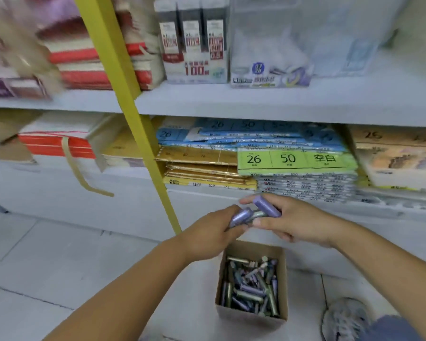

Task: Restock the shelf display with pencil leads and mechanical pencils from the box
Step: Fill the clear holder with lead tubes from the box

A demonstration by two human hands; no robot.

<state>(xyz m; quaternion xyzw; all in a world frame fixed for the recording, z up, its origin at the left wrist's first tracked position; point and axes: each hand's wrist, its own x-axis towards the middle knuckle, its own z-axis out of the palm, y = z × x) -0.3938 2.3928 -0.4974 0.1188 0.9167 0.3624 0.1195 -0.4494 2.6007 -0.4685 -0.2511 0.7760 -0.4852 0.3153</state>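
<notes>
Leftmost, at nine o'clock of the view: red-banded paper stacks (57,143) on the lower shelf, blurred. Next, slanting from twelve down toward six, a yellow upright (133,119). Right of it, toward one o'clock on the upper shelf board (256,104): a black-and-white display carton (194,45) printed "100", just beside a clear display box (268,57) at its three o'clock. Underneath, a green-labelled pack (295,159) marked 26 and 50, lying on a pile of flat packs.

Lower, just below centre: left hand (212,227), fingers curled tight round a purple tube (240,216). Close beside, at its three o'clock: right hand (293,220), thumb and fingers closed on a second purple tube (268,205), tilted. Between the two, a greenish tube (258,214) – holder of that one unclear.

Straight down at six o'clock, on pale floor tiles (59,254): open cardboard box (249,319), apart from both hands, filled with a jumble of loose tubes (251,289) in purple and olive. At the box's four o'clock, a grey shoe (344,318).
</notes>
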